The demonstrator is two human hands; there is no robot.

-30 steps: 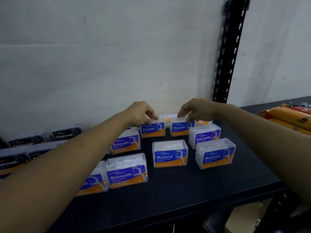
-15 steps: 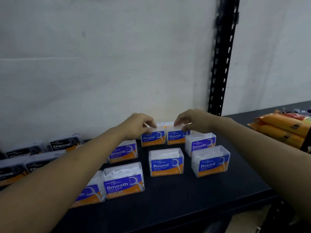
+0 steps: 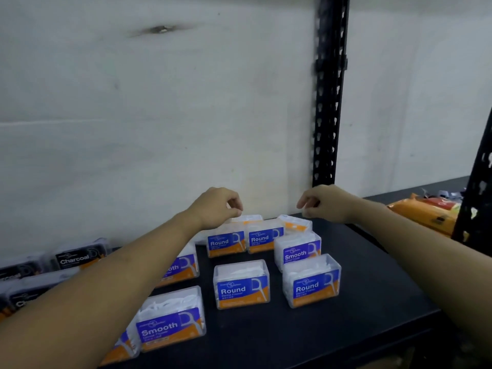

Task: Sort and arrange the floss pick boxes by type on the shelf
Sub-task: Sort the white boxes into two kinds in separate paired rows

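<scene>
Blue-and-orange Round boxes (image 3: pixel 226 242) below, between the hands.
Left hand (image 3: pixel 215 209) and right hand (image 3: pixel 323 203) hover apart, fingers curled, holding nothing.

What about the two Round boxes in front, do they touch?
Apart. The head view shows bare black shelf between the left front Round box and the right front Round box.

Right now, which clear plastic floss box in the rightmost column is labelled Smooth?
The middle clear box, just behind the front-right Round box; its blue label reads Smooth.
</scene>
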